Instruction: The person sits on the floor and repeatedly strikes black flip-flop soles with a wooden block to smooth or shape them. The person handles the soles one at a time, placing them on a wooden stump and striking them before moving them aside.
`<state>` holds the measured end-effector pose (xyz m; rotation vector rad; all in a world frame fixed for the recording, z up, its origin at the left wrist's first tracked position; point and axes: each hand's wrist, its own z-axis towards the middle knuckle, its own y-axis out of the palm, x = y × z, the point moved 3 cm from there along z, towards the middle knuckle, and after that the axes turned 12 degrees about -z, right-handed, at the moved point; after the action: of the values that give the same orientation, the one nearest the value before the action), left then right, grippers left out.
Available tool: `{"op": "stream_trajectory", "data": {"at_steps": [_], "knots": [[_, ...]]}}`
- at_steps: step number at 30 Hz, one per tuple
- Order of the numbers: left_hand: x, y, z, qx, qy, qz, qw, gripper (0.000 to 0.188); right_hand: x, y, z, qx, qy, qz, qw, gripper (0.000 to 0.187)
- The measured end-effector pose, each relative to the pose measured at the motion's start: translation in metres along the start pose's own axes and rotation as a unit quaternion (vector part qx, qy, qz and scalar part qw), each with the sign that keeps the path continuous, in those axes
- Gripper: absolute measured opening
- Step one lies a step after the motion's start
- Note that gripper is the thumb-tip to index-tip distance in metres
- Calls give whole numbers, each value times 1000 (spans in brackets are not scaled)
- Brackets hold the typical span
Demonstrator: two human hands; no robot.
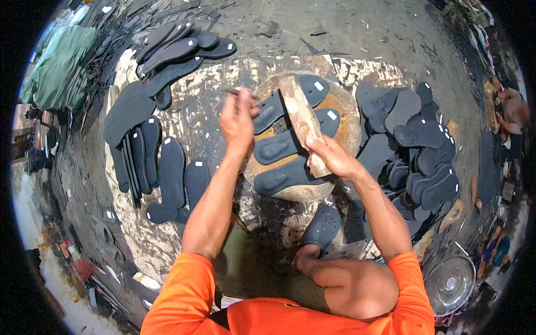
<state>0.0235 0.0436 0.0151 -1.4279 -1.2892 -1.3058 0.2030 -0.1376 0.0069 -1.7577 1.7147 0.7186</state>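
Three dark grey shoe soles lie side by side on a round wooden block (296, 192): the far sole (269, 114), the middle sole (276, 147) and the near sole (285, 176). My right hand (335, 159) grips the near end of a rough wooden stick (301, 114), which crosses over the soles and hides part of them. Left of the far sole, my left hand (240, 120) is closed round a thin dark rod-like tool (237, 92). Motion smears its fingers and the tool, so its exact kind is unclear. White stickers mark the soles' right ends.
More soles are heaped on the right (419, 134) and spread on the left (172, 167), with another stack (173, 56) at the far left. Dark scraps (318, 30) litter the ground beyond. My shod foot (322, 226) is close before the block; a round metal lid (451, 285) lies near right.
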Motion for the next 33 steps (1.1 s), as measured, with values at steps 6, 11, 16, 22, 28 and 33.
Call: {"op": "stream_trajectory", "data": {"at_steps": [6, 11, 16, 22, 28, 33], "knots": [[-22, -3, -20, -64, 89, 168, 980, 21, -25, 4, -28, 14, -58, 33, 998, 47], [-24, 2, -12, -89, 150, 199, 964, 19, -85, -10, -83, 27, -116, 69, 991, 47], [-28, -3, -18, -106, 243, 236, 935, 18, -176, -16, -158, 202, -284, 88, 933, 83], [-31, 14, -23, -137, 339, 237, 900, 16, -11, 7, -30, 236, -241, -372, 865, 62], [-31, 0, -19, -137, 293, 257, 911, 18, -17, -5, -20, -6, -70, -114, 991, 61], [-27, -7, -46, -8, -16, -20, 1000, 30, 32, 0, -26, -26, 10, -17, 999, 54]]}}
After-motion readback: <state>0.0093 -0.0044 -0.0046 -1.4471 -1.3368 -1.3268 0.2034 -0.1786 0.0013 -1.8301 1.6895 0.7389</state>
